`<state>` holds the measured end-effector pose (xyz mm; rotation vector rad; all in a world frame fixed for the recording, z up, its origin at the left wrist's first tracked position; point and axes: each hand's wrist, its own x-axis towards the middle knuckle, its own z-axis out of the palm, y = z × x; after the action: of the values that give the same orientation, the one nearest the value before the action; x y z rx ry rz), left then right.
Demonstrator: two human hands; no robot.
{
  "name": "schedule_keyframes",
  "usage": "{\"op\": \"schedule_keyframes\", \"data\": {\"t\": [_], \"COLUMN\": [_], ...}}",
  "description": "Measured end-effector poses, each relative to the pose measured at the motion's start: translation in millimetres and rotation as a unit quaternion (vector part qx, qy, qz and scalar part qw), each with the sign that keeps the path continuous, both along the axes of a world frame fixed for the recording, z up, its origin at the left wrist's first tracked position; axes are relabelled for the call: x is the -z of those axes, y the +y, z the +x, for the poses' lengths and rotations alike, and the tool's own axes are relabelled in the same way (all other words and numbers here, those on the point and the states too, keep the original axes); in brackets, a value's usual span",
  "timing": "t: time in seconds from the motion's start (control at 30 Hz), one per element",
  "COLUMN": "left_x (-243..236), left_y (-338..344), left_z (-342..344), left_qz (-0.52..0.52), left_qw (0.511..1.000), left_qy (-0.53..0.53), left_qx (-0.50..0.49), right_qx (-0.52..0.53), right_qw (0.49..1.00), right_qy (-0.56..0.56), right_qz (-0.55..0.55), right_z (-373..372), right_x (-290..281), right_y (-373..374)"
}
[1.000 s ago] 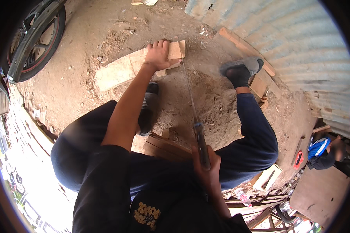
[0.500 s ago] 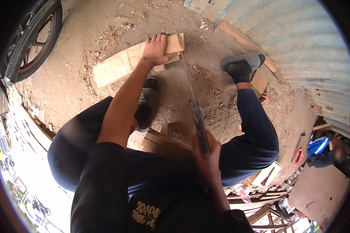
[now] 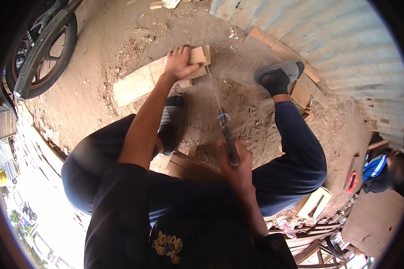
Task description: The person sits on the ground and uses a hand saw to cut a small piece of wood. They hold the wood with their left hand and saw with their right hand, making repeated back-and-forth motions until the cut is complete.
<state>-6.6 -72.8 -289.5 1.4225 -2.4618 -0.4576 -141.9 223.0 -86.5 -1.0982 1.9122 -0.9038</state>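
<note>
Over dirt [image 3: 251, 127], left hand [image 3: 180, 64] outstretched, spread across board [image 3: 137, 85], right fingers [image 3: 243, 154] grasping saw [image 3: 224, 121]

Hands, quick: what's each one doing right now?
Left hand: open, laid across the pale wooden board.
Right hand: closed, holding the dark saw handle.

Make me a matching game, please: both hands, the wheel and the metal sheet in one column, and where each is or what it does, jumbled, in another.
1. Left hand
2. Right hand
3. Spoked wheel
4. Corrugated sheet

A. Wrapped around the saw handle
B. Upper right of the picture
C. Resting on the pale board
D. Upper left of the picture

Pairs: 1-C, 2-A, 3-D, 4-B
</note>
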Motion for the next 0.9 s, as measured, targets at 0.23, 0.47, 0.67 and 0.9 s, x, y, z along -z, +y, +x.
{"op": "schedule_keyframes", "data": {"t": [0.23, 0.47, 0.67, 0.9], "left_x": [1.9, -13.6, -14.2, -13.7], "left_y": [-22.4, -19.3, -23.4, -25.5], "left_z": [-28.9, -41.2, -41.9, -41.0], "left_qz": [0.069, 0.165, 0.161, 0.146], "left_qw": [0.968, 0.942, 0.947, 0.947], "left_qy": [0.002, -0.055, -0.059, -0.088], "left_qx": [-0.242, -0.285, -0.273, -0.272], "right_qx": [0.006, 0.004, -0.007, 0.007], "right_qw": [0.999, 1.0, 0.999, 0.998], "right_qy": [-0.036, -0.019, -0.041, -0.039], "right_qz": [0.008, 0.0, 0.001, 0.038], "right_z": [9.0, 2.4, 2.6, 3.3], "right_x": [15.1, -4.0, -16.4, -33.0], "right_y": [8.9, 17.8, 29.3, 38.2]}}
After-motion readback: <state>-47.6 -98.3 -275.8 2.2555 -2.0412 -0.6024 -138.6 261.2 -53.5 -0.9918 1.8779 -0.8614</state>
